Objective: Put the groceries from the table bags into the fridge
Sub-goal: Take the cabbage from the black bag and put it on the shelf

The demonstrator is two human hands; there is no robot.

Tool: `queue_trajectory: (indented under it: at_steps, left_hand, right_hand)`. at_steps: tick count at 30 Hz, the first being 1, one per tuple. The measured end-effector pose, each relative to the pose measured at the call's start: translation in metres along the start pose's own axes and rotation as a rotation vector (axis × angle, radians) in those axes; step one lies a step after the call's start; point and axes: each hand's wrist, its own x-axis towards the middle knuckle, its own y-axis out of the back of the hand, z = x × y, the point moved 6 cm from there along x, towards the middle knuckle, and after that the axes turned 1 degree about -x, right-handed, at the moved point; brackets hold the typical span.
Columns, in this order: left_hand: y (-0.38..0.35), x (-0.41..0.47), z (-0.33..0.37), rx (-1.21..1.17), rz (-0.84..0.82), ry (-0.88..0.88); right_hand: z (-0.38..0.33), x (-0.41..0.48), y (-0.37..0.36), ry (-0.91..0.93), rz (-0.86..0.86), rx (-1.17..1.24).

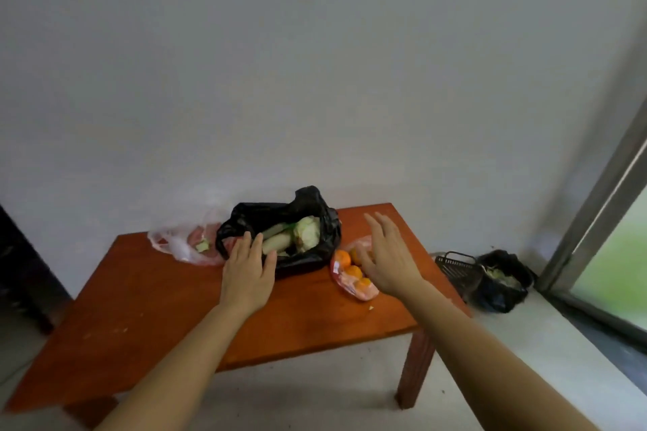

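The shiny black plastic bag point(266, 215) sits open near the back edge of the orange-brown wooden surface point(140, 308). A pale green cabbage point(308, 233) and long white veggies point(276, 242) lie inside it. The left grip point(248, 273) is flat with straight fingers at the bag's front rim and holds nothing. The right grip point(388, 255) is spread open and holds nothing. It is above a thin pink plastic bag of round oranges point(350, 278) by the right edge. A clear floppy plastic bag point(178, 245) lies just left of the black bag.

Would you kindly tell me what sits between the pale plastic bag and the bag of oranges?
In the head view, the open black bag of pale vegetables sits between them, with the left hand at its near rim.
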Motion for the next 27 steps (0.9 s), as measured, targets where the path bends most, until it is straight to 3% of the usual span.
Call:
queue_trajectory:
  at_steps: [6, 12, 15, 19, 27]
  left_hand:
    - [-0.040, 0.094, -0.044, -0.079, -0.188, 0.143]
    - [-0.064, 0.206, -0.040, -0.258, -0.277, 0.303]
    - [-0.089, 0.248, -0.045, -0.339, -0.305, 0.386]
    - [-0.139, 0.270, -0.061, -0.451, -0.393, 0.541]
    - [-0.225, 0.302, -0.080, -0.549, -0.615, 0.741]
  right_hand:
    - [-0.008, 0.102, -0.095, 0.041, -0.171, 0.222]
    - [-0.001, 0.204, -0.174, 0.002, -0.449, 0.396]
    - [0.015, 0.243, -0.214, -0.131, -0.537, 0.508]
    - [0.050, 0.261, -0.250, -0.346, -0.474, 0.525]
    - [0.124, 0.289, -0.305, -0.574, -0.575, 0.516]
